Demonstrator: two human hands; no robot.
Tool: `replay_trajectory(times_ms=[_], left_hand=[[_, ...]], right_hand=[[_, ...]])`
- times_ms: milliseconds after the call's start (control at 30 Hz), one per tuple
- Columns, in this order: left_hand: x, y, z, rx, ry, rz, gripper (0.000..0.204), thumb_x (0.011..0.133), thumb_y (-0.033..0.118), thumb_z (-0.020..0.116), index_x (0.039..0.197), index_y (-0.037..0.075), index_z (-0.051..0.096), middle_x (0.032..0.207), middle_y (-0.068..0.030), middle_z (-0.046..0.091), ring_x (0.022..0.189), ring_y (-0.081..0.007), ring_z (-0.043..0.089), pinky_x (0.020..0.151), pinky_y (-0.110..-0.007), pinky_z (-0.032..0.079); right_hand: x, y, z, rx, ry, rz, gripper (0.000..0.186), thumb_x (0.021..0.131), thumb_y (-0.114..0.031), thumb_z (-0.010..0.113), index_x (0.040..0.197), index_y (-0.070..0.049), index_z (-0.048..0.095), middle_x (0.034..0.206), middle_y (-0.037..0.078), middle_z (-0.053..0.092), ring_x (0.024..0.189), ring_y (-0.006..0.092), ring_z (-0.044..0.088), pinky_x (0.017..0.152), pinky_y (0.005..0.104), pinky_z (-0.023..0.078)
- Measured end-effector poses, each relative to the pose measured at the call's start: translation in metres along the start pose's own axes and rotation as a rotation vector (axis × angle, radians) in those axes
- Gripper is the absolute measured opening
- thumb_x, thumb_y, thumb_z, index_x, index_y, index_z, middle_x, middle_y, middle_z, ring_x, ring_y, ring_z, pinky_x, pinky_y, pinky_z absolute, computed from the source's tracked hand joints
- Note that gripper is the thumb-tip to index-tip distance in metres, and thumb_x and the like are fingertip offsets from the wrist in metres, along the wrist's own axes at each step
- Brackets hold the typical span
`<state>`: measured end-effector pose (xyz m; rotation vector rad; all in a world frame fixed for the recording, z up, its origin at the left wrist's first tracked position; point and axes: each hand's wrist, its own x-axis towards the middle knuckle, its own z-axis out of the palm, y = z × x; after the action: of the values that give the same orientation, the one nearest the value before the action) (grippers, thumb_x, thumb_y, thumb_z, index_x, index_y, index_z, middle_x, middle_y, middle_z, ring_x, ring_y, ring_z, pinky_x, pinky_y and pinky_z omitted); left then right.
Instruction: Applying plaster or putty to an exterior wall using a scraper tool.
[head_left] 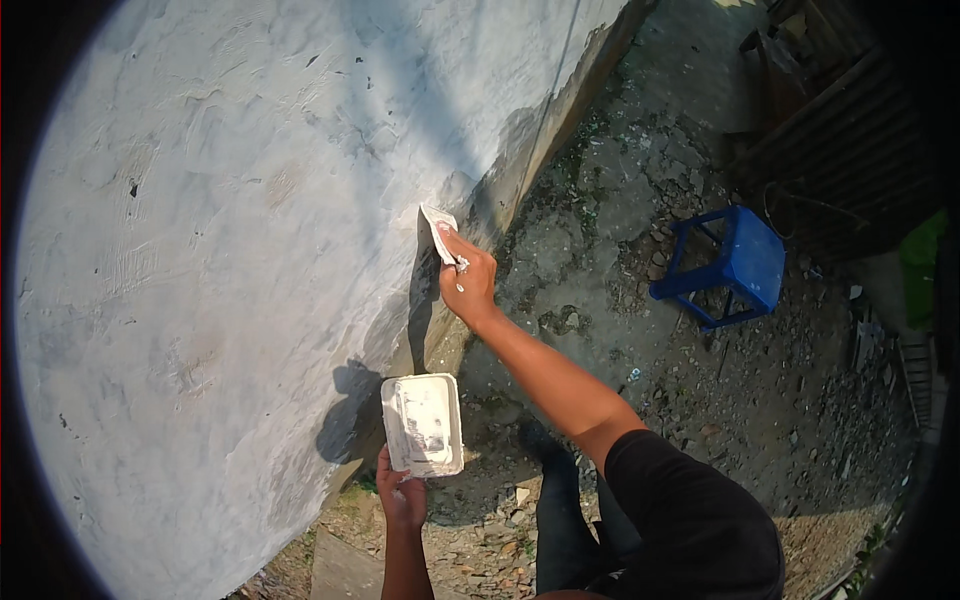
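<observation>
While the left hand [402,494] holds a tray [389,422] and the right hand [470,282] a scraper [436,229], the wall [220,250] looks mostly white, with gray patches [513,140] left near twelve o'clock.

A white tub [391,425] partly hides the left hand [403,502], whose forearm [406,565] is cropped at the bottom.

No legible txt, labels, brands, nos. or signs in the head cam view rn.
</observation>
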<state>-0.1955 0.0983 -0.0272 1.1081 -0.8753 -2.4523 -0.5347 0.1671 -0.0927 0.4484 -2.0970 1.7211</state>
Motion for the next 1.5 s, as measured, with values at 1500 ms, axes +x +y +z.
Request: replay_trajectory(times_ms=[1500], left_hand=[[-0.042, -0.006, 0.037, 0.137, 0.053, 0.247, 0.062, 0.081, 0.010, 0.058, 0.140, 0.000, 0.040, 0.136, -0.0161, 0.053, 0.126, -0.0306, 0.052, 0.108, -0.047, 0.042]], right_hand=[[0.081, 0.062, -0.011, 0.238, 0.171, 0.687, 0.025, 0.085, -0.001, 0.058, 0.107, 0.007, 0.068, 0.080, 0.015, 0.068, 0.071, 0.0225, 0.061, 0.071, 0.0361, 0.047]])
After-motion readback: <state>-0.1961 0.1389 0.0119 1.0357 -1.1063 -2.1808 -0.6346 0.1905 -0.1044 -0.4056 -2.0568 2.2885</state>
